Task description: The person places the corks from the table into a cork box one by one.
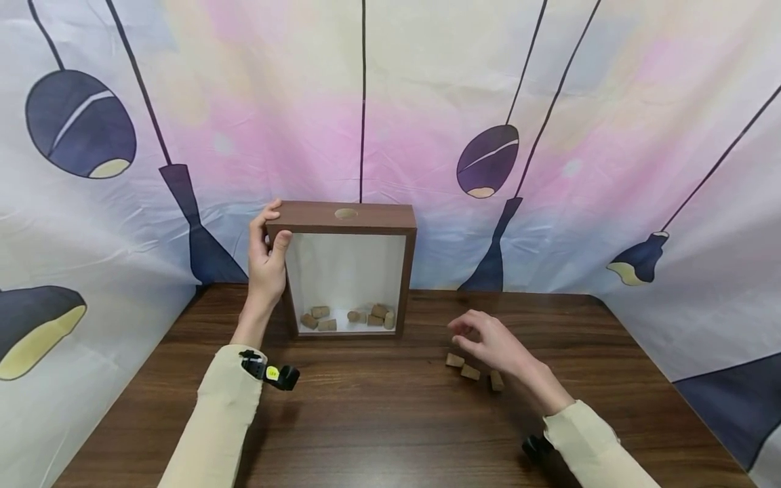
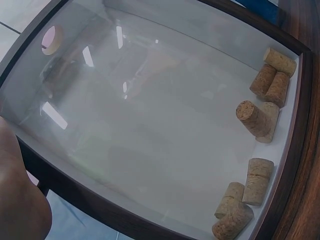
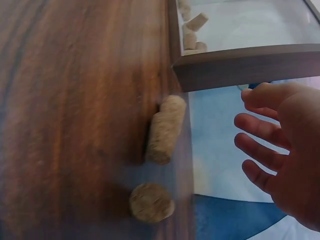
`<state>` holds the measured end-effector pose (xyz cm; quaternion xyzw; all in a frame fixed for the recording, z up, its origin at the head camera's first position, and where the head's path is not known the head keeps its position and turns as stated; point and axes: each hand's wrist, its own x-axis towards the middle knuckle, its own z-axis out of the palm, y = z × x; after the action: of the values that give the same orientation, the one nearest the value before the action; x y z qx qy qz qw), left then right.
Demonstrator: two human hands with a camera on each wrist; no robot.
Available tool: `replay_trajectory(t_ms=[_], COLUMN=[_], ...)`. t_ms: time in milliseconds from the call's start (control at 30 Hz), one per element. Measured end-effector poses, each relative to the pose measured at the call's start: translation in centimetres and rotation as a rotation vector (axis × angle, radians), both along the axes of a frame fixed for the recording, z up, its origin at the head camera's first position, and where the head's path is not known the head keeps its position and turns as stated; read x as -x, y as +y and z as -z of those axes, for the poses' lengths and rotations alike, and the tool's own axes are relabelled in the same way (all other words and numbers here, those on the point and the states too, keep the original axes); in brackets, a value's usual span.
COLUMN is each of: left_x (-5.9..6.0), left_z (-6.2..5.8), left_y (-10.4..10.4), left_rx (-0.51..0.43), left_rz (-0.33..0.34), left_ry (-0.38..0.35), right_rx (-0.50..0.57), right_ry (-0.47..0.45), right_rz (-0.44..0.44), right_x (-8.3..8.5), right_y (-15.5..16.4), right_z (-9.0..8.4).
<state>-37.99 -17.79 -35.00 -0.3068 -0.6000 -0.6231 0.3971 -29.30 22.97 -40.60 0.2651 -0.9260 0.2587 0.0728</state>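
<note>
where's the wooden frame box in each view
head: wooden frame box stands centre, left hand gripping its top left corner.
left wrist: its glass front fills the picture.
right wrist: top right, one corner.
shared landmark: corks inside.

A dark wooden shadow box (image 1: 350, 268) with a clear front is standing upright on the table, a round hole in its top and several corks (image 1: 348, 316) lying inside at the bottom, while three loose corks (image 1: 471, 371) are sitting on the tabletop off to its right.
</note>
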Motion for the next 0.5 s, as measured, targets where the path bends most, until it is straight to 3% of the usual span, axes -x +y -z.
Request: replay_trajectory(t_ms=[233,500], left_x=[-0.1,-1.8], left_z=[-0.2,-1.1], left_y=[0.0,0.5], left_rx=[0.001,0.019], left_rz=[-0.007,-0.029], left_ry=[0.001,0.002], right_rx=[-0.055,-0.106], right_ry=[-0.070,-0.121], right_rz=[-0.027,-0.051], right_x=[-0.2,-0.1], right_y=[0.5,0.4], right_z=[1.2,2.4])
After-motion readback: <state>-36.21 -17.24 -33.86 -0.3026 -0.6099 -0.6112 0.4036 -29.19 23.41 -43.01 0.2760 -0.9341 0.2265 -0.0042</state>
